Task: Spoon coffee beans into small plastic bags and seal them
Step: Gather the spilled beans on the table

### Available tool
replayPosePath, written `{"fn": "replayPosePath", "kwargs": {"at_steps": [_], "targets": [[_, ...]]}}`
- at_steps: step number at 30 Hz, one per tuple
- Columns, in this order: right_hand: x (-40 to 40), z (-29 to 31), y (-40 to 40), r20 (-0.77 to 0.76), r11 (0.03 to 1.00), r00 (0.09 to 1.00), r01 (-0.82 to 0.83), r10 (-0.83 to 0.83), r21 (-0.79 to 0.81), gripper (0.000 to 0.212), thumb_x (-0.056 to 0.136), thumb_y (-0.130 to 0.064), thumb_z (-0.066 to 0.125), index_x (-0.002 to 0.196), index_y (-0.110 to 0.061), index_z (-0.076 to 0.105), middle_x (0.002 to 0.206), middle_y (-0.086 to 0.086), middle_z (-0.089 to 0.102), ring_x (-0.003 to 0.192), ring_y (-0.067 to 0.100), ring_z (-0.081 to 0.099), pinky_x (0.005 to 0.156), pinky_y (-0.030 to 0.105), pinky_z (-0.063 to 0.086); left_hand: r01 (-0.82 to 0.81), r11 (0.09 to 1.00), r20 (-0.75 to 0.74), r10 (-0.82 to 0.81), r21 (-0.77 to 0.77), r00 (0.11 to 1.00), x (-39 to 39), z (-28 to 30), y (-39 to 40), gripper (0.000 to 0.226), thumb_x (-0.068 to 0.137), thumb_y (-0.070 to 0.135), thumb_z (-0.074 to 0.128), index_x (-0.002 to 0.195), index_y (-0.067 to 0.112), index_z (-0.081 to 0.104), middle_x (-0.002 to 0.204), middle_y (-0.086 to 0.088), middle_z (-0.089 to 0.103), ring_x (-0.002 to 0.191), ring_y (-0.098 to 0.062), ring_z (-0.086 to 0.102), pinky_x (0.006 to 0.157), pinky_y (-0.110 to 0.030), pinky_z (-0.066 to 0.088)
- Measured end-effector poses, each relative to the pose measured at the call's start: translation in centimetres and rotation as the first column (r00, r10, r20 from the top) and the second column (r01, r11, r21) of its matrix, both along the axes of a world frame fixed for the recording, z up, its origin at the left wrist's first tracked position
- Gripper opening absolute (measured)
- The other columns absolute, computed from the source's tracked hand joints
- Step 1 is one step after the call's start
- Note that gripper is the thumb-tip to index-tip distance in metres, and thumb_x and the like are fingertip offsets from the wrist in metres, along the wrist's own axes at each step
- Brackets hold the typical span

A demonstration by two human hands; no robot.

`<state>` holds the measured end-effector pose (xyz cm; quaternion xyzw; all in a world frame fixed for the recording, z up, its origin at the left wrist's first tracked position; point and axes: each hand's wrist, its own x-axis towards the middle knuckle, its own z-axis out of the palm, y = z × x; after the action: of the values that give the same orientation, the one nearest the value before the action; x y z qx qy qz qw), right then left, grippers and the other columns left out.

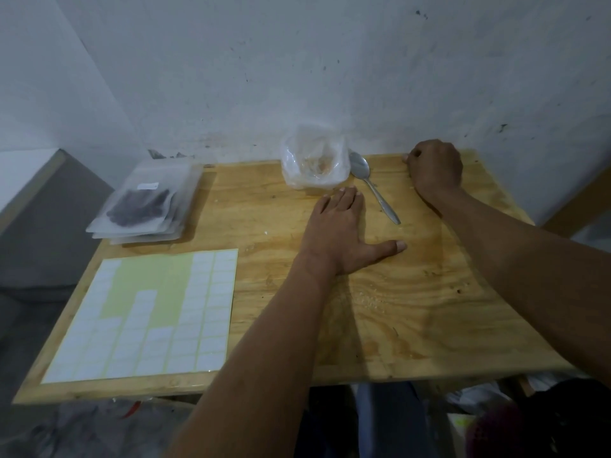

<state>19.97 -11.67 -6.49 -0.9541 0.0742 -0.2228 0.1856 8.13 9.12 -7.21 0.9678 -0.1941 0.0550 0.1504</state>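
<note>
My left hand [340, 233] lies flat on the wooden table [413, 309], fingers straight, just in front of a crumpled clear plastic bag [314, 160] that stands by the wall. That bag holds only pale crumbs. A metal spoon [373, 190] lies on the table between my two hands, its bowl beside the clear bag. My right hand [434, 166] rests at the table's far right back edge with its fingers curled under; I see nothing in it. A stack of small frosted plastic bags [145, 200], the top one filled with dark coffee beans, lies at the back left.
A sheet of white stickers [148, 315], partly peeled to its green backing, lies at the front left of the table. A stained white wall [297, 77] runs right behind the table. Small crumbs dot the wood near the middle.
</note>
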Motion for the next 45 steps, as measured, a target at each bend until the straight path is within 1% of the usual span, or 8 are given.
{"fn": "replayPosePath", "kwargs": {"at_steps": [5, 8, 13, 20, 24, 29, 35, 45], "targets": [[-0.3, 0.1, 0.2, 0.009, 0.998, 1.000, 0.026, -0.026, 0.060, 0.033, 0.101, -0.020, 0.054, 0.079, 0.000, 0.069, 0.074, 0.018, 0.066, 0.068, 0.031, 0.063, 0.061, 0.031, 0.045, -0.001, 1.000, -0.003, 0.001, 0.005, 1.000, -0.1, 0.0, 0.0, 0.119, 0.073, 0.095, 0.039, 0.157, 0.010, 0.030, 0.168, -0.007, 0.024, 0.155, -0.021, 0.017, 0.127, -0.044, 0.012], [-1.1, 1.9, 0.8, -0.001, 0.892, 0.991, 0.122, -0.136, 0.435, 0.035, 0.096, -0.017, 0.046, 0.061, -0.011, 0.048, 0.055, 0.002, 0.040, 0.047, 0.015, 0.035, 0.050, 0.027, 0.027, -0.004, 1.000, -0.005, 0.004, -0.007, 1.000, -0.1, 0.1, 0.0, 0.119, 0.074, 0.095, 0.040, 0.157, 0.010, 0.030, 0.168, -0.008, 0.024, 0.156, -0.021, 0.017, 0.127, -0.044, 0.012], [-2.1, 3.7, 1.2, -0.215, 0.003, 0.967, 0.218, -0.133, 0.976, 0.033, 0.093, -0.011, 0.030, 0.071, -0.012, 0.054, 0.060, -0.002, 0.040, 0.041, 0.013, 0.026, 0.040, 0.021, 0.019, 0.001, 1.000, -0.004, -0.001, -0.026, 1.000, -0.2, 0.0, 0.1, 0.117, 0.075, 0.093, 0.043, 0.157, 0.010, 0.030, 0.167, -0.008, 0.024, 0.155, -0.021, 0.017, 0.127, -0.042, 0.011], [-5.2, 4.2, 1.5, -0.133, -0.407, 0.991, 0.124, 0.007, 0.905, 0.029, 0.096, -0.008, 0.035, 0.071, -0.009, 0.048, 0.057, 0.001, 0.045, 0.038, 0.011, 0.027, 0.035, 0.020, 0.020, -0.002, 0.996, 0.260, 0.025, -0.088, 0.965, -1.1, 0.5, 0.2, 0.085, 0.080, 0.080, 0.050, 0.133, 0.014, 0.058, 0.138, -0.012, 0.053, 0.127, -0.030, 0.048, 0.104, -0.047, 0.042], [-7.2, 4.7, 2.2, -0.152, -0.423, 0.986, 0.168, 0.071, 0.890, 0.031, 0.102, -0.012, 0.035, 0.072, -0.012, 0.044, 0.062, 0.001, 0.043, 0.040, 0.010, 0.031, 0.033, 0.017, 0.024, -0.239, 0.925, 0.459, 0.356, -0.294, 0.814, -0.9, 1.7, 1.6, 0.056, 0.089, 0.059, 0.056, 0.132, 0.023, 0.061, 0.134, -0.017, 0.050, 0.117, -0.035, 0.049, 0.092, -0.045, 0.040], [-8.9, 4.6, 3.3, -0.202, -0.300, 0.967, 0.241, 0.154, 0.923, 0.038, 0.106, -0.020, 0.038, 0.069, -0.012, 0.046, 0.056, 0.002, 0.045, 0.043, 0.011, 0.030, 0.034, 0.016, 0.025, -0.519, 0.702, 0.058, 0.619, -0.488, 0.783, 2.5, 3.8, 3.9, 0.052, 0.098, 0.052, 0.054, 0.142, 0.027, 0.056, 0.143, -0.018, 0.041, 0.125, -0.040, 0.046, 0.095, -0.049, 0.045], [-11.1, 3.5, 2.9, -0.255, -0.071, 0.954, 0.268, 0.155, 0.961, 0.039, 0.107, -0.027, 0.045, 0.070, -0.014, 0.046, 0.059, -0.001, 0.041, 0.043, 0.011, 0.025, 0.037, 0.022, 0.019, -0.447, 0.555, -0.114, 0.533, -0.702, 0.839, 3.6, 4.9, 4.0, 0.040, 0.092, 0.012, 0.064, 0.132, 0.014, 0.067, 0.130, -0.017, 0.062, 0.118, -0.034, 0.060, 0.102, -0.040, 0.047], [-17.2, 5.9, -7.5, -0.160, 0.037, 0.982, 0.165, -0.103, 0.986, 0.040, 0.105, -0.029, 0.051, 0.068, -0.016, 0.043, 0.057, -0.001, 0.033, 0.035, 0.008, 0.019, 0.034, 0.016, 0.015, -0.143, 0.510, -0.092, 0.124, -0.848, 0.988, -0.7, 6.8, -8.6, 0.050, 0.074, 0.027, 0.062, 0.123, 0.021, 0.071, 0.111, -0.003, 0.067, 0.085, -0.029, 0.072, 0.082, -0.050, 0.060]]}}
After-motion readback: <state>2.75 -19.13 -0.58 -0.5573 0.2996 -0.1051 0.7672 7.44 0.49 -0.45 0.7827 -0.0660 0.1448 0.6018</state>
